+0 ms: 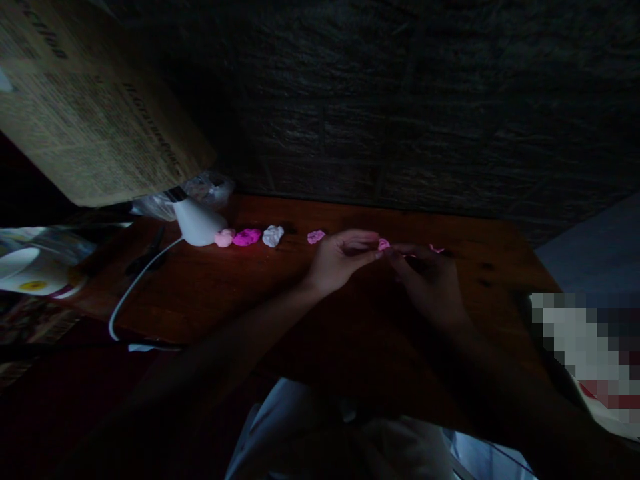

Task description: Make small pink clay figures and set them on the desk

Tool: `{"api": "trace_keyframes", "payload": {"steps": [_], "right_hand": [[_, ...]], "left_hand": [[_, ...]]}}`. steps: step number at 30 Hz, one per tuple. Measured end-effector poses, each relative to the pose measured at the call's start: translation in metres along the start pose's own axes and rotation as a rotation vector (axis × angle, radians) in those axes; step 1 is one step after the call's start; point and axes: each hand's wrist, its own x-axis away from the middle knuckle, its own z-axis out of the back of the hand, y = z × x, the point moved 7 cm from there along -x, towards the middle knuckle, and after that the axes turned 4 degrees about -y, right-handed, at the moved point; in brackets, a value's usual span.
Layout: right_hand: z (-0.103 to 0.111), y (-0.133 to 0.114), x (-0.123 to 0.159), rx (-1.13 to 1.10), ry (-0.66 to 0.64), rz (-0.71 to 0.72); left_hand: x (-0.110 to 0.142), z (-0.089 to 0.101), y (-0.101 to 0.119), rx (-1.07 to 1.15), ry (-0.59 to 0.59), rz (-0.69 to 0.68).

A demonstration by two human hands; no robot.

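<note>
Between my fingertips is a small piece of pink modelling clay (pixel 383 245). My left hand (pixel 344 257) pinches it from the left with thumb and fingers. From the other side, my right hand (pixel 425 270) closes its thumb and fingertips on the same piece. A thin pink strip (pixel 437 249) shows just behind my right hand. Left of my left hand lies a flat pink lump (pixel 316 237). Farther left, a white lump (pixel 273 235), a magenta lump (pixel 247 237) and a peach-pink lump (pixel 225 237) sit in a row.
A lamp with a white base (pixel 197 221) and a newsprint-patterned shade (pixel 100 113) stands at the left of the wooden table (pixel 210 287). Its white cable (pixel 143 273) drops over the front edge. A white cup (pixel 37 270) is far left. A dark wall (pixel 350 120) rises behind.
</note>
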Motion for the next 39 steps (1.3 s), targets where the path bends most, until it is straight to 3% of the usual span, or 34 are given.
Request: {"api": "trace_keyframes", "payload": {"steps": [39], "right_hand": [[0.0005,-0.0029,0.0003,-0.017,0.008,-0.002]], "left_hand": [[0.0001,-0.0001,-0.0013,-0.008,-0.005,-0.027]]}}
